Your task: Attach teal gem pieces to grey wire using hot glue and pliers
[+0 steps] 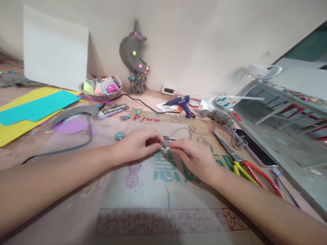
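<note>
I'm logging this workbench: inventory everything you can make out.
Flat white board: 1, white, back left
Flat yellow sheeting: count unclear, yellow, left
Flat turquoise sheet: 1, turquoise, left
Round metal bowl: 1, silver, back left
Grey crescent ornament: 1, grey, back centre
Boxy white device: 1, white, back centre
Blue glue gun: 1, blue, back centre
Tangled grey yarn: 1 heap, grey, right
Long metal scissors: 1, red-and-yellow handles, right
Flat dark phone: 1, dark, far right
Curved grey strip: 1, grey, left
Flower-shaped turquoise charm: 1, grey-turquoise, centre left
Printed brown cardboard: 1, brown, centre
Small grey piece: 1, grey, centre
Left hand: 1, bare, grip on piece
Right hand: 1, bare, grip on piece
</note>
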`<state>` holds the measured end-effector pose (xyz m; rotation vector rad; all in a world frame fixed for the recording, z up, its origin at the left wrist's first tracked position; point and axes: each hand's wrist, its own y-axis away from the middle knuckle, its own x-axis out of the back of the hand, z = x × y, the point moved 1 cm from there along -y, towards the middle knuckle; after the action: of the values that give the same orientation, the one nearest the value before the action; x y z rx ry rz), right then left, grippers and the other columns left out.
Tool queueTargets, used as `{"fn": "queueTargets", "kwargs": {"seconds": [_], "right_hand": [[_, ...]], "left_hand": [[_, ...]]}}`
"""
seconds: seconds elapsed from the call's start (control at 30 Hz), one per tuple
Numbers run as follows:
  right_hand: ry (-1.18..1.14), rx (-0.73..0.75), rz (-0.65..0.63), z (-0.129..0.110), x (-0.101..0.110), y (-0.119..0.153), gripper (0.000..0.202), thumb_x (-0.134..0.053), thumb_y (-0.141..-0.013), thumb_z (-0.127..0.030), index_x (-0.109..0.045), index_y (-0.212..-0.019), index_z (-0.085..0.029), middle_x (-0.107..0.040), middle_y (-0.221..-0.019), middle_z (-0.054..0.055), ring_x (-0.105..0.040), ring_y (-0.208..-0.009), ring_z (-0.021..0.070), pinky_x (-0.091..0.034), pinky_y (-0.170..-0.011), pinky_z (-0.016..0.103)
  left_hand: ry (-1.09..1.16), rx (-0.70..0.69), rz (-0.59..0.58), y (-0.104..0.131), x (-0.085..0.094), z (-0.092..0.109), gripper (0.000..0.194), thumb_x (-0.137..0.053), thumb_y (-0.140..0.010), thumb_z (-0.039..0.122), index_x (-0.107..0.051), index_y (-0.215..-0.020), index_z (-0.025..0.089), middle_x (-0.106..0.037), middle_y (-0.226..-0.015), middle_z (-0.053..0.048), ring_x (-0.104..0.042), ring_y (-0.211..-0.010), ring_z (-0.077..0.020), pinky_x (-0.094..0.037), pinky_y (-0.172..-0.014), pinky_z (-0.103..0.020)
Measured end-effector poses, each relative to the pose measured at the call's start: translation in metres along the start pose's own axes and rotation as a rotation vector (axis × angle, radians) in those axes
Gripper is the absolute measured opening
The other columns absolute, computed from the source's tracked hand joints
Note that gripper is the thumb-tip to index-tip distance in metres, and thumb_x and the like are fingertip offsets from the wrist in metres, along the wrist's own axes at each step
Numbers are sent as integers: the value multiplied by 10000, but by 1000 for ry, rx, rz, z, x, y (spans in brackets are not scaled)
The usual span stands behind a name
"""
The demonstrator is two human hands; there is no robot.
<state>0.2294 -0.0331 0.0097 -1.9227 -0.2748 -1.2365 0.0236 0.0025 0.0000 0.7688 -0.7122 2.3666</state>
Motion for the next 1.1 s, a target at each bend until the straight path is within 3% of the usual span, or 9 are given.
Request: {"fn": "queueTargets", "kwargs": {"seconds": [0.47, 0.7, 0.9, 1.1], "right_hand": [[-17, -38, -49, 2, -1, 1, 167, -507, -892, -212, -646, -985, -217, -721, -905, 24, -669, -779, 135, -513, -693, 243], [-6, 27, -46, 2, -1, 0, 176, -497, -890, -173, -656, -961, -199, -718, -904, 41, -670, -788, 142, -512, -679, 237], [19, -64, 14, 0, -2, 1, 147, -532, -876, -248, -609, -997, -215, -717, -850, 31, -673, -716, 155, -518, -638, 256], [-21, -30, -22, -1, -1, -1, 110, -520, -879, -216, -593, -961, -211, -696, -861, 36, -656, -753, 152, -514, -665, 261]], "left_hand": [[10, 3, -11, 0, 0, 0, 143, -521, -827, 238, -626, -901, 175, -667, -850, -23, -601, -749, -134, -467, -692, -251], [7, 9, -20, -1, 0, 1, 145, -517, -828, 231, -627, -895, 164, -665, -846, -27, -602, -758, -137, -466, -704, -255], [25, 7, -13, 0, -1, -1, 133, -526, -822, 230, -624, -897, 178, -665, -838, -15, -599, -738, -129, -464, -676, -241], [16, 1, -9, 0, -2, -1, 139, -522, -826, 231, -624, -903, 176, -662, -839, -15, -597, -742, -127, -459, -676, -237]]}}
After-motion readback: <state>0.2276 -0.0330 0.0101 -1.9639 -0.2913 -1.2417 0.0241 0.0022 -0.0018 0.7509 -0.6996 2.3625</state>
